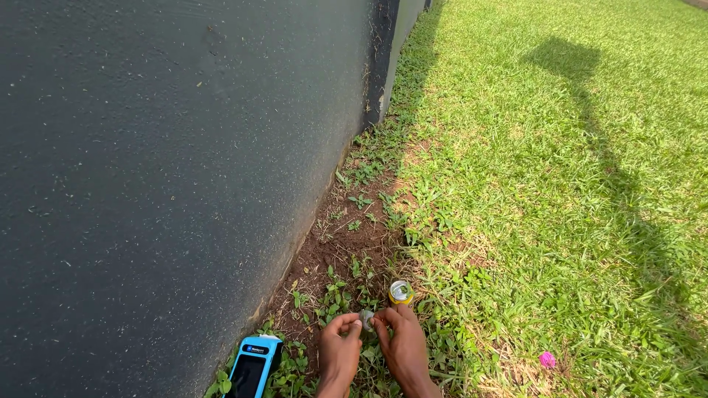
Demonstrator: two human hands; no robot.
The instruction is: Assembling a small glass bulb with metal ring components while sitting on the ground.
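At the foot of a dark wall, on a strip of bare soil and weeds, two hands meet low in the view. The left hand and right hand both pinch one small grey object between their fingertips (too small to identify). A yellow can stands upright just beyond the hands, farther from the wall than they are. A blue-cased device leans against the wall's base. My judgement: the tiny object could slip from this fingertip grip and vanish among the weeds, or a knuckle could tip the can.
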